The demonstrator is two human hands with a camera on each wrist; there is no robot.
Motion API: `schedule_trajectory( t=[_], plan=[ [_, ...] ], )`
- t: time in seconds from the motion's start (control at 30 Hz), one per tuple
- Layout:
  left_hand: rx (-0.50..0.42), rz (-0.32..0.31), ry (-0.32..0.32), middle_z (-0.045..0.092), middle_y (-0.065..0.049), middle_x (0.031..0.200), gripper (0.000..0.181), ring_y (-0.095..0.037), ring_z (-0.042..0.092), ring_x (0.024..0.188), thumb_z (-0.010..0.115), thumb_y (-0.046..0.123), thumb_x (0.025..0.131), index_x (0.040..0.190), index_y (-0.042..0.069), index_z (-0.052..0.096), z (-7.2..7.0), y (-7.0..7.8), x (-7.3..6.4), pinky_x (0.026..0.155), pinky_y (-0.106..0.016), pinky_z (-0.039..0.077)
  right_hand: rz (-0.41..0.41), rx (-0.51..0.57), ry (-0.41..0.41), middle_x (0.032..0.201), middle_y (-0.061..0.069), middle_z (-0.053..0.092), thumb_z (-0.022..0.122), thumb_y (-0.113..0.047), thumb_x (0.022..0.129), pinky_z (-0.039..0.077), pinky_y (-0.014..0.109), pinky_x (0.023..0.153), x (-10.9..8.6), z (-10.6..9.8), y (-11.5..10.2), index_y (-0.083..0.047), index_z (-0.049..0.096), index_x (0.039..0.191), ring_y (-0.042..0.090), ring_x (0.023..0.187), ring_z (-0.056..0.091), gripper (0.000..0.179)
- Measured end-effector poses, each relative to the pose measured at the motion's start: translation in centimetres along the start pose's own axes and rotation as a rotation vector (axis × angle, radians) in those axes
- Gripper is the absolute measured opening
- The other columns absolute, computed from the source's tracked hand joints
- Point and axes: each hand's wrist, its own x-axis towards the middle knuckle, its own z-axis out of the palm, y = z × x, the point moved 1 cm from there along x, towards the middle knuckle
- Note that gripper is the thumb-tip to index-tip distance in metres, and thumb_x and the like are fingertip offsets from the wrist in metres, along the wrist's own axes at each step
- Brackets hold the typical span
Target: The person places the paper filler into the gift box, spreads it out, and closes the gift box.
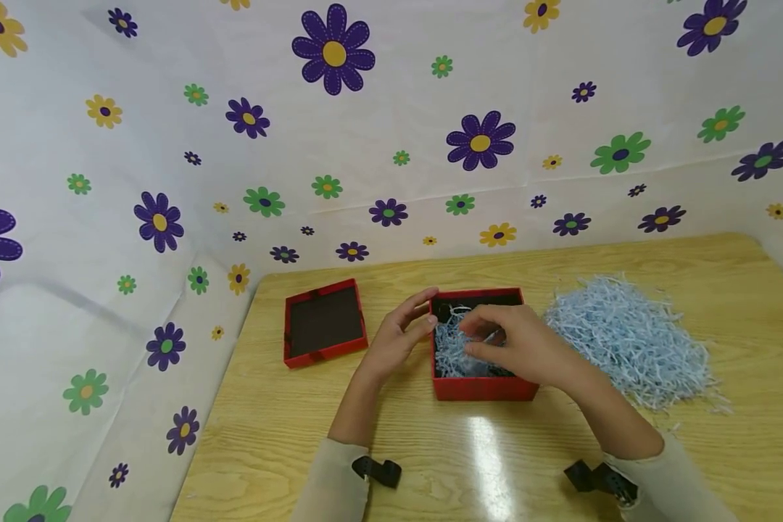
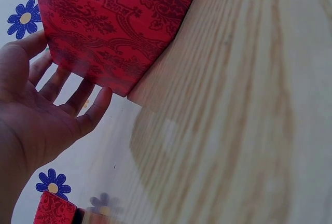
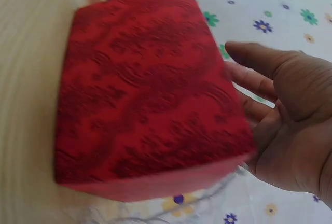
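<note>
A red patterned box [image 1: 485,390] stands on the table with its top open and a dark inside. Pale blue shredded paper [image 1: 449,355] lies in it; what else is under the paper cannot be made out. My left hand [image 1: 394,341] rests against the box's left side, fingertips at the rim, and in the left wrist view its fingers [image 2: 96,111] reach along the red wall. Over the box's opening is my right hand [image 1: 522,344], thumb and fingers bent loosely above the paper with a gap between them. In the right wrist view the box hides its fingertips.
Left of the box lies a red-edged lid [image 1: 326,319], its dark inside facing up. A heap of pale blue shredded paper [image 1: 629,341] spreads to the right on the wooden table [image 1: 267,435]. A flower-print cloth [image 1: 391,130] hangs behind and at the left.
</note>
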Motion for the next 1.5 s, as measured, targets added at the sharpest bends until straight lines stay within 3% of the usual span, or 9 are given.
schedule_trajectory(
  t=[0.3, 0.57, 0.77, 0.9, 1.03, 1.17, 1.27, 1.4, 1.5],
  plan=[
    [0.012, 0.007, -0.012, 0.046, 0.006, 0.163, 0.051, -0.029, 0.043, 0.15, 0.06, 0.022, 0.11, 0.16, 0.021, 0.049, 0.2, 0.0, 0.1, 0.112, -0.046, 0.051, 0.04, -0.047, 0.158, 0.112, 0.003, 0.075, 0.075, -0.016, 0.1, 0.06, 0.031, 0.085, -2.3, -5.2, 0.2, -0.013, 0.072, 0.123, 0.018, 0.101, 0.07, 0.024],
    [0.017, -0.003, -0.001, 0.047, 0.009, 0.161, 0.05, -0.027, 0.044, 0.149, 0.061, 0.024, 0.109, 0.159, 0.023, 0.051, 0.2, 0.1, 0.1, 0.111, -0.044, 0.052, 0.201, -0.109, 0.398, 0.117, 0.01, 0.073, 0.074, -0.023, 0.101, 0.048, 0.005, 0.078, -5.6, -10.9, 3.5, -0.008, 0.071, 0.128, -0.008, 0.093, 0.06, 0.031],
    [0.021, -0.005, 0.009, 0.045, 0.005, 0.164, 0.051, -0.03, 0.042, 0.15, 0.061, 0.021, 0.109, 0.159, 0.023, 0.05, -0.1, 0.2, 0.1, 0.111, -0.046, 0.051, 0.301, -0.081, 0.525, 0.106, -0.023, 0.065, 0.072, -0.025, 0.103, 0.05, 0.009, 0.069, -7.6, -13.3, 6.4, -0.005, 0.067, 0.133, -0.011, 0.087, 0.06, 0.037],
    [0.014, -0.004, 0.008, 0.044, 0.003, 0.165, 0.052, -0.032, 0.042, 0.15, 0.06, 0.019, 0.109, 0.16, 0.02, 0.049, -0.2, 0.1, 0.0, 0.111, -0.048, 0.052, 0.296, 0.029, 0.516, 0.102, -0.029, 0.066, 0.072, -0.019, 0.102, 0.052, 0.014, 0.07, -8.1, -13.5, 8.8, 0.0, 0.065, 0.133, -0.006, 0.089, 0.063, 0.037],
    [0.011, -0.009, 0.007, 0.045, 0.004, 0.164, 0.051, -0.03, 0.042, 0.15, 0.061, 0.019, 0.109, 0.159, 0.021, 0.049, -0.1, 0.0, -0.1, 0.111, -0.047, 0.052, 0.273, 0.127, 0.396, 0.112, -0.021, 0.069, 0.072, -0.011, 0.102, 0.052, 0.01, 0.079, -8.1, -13.0, 11.7, 0.005, 0.06, 0.137, -0.004, 0.099, 0.063, 0.04],
    [0.011, -0.013, 0.008, 0.045, 0.006, 0.163, 0.05, -0.028, 0.043, 0.15, 0.061, 0.022, 0.109, 0.158, 0.023, 0.051, 0.0, 0.0, -0.2, 0.111, -0.045, 0.051, 0.264, 0.085, 0.247, 0.132, -0.001, 0.065, 0.073, -0.014, 0.102, 0.051, 0.008, 0.083, -8.0, -12.3, 13.8, 0.002, 0.057, 0.143, -0.009, 0.11, 0.057, 0.047],
    [0.014, -0.013, 0.012, 0.046, 0.007, 0.163, 0.051, -0.028, 0.043, 0.149, 0.061, 0.022, 0.109, 0.159, 0.021, 0.05, 0.1, -0.1, -0.2, 0.111, -0.046, 0.051, 0.262, 0.036, 0.198, 0.138, 0.018, 0.063, 0.074, -0.014, 0.101, 0.05, 0.009, 0.084, -7.8, -11.7, 14.7, 0.0, 0.06, 0.141, 0.001, 0.115, 0.058, 0.045],
    [0.014, -0.011, 0.016, 0.046, 0.007, 0.163, 0.052, -0.027, 0.044, 0.149, 0.062, 0.022, 0.109, 0.159, 0.02, 0.05, 0.1, -0.1, -0.1, 0.111, -0.046, 0.052, 0.297, -0.06, 0.193, 0.128, 0.024, 0.067, 0.072, -0.009, 0.101, 0.05, 0.014, 0.079, -7.5, -11.2, 15.0, -0.001, 0.068, 0.131, 0.026, 0.11, 0.062, 0.032],
    [0.014, -0.016, 0.015, 0.046, 0.008, 0.163, 0.052, -0.026, 0.044, 0.149, 0.062, 0.023, 0.109, 0.159, 0.021, 0.05, 0.2, -0.1, -0.1, 0.111, -0.045, 0.052, 0.34, -0.118, 0.234, 0.119, 0.022, 0.07, 0.07, -0.011, 0.103, 0.051, 0.02, 0.073, -7.6, -11.3, 14.7, -0.002, 0.07, 0.125, 0.025, 0.1, 0.063, 0.024]
  ],
)
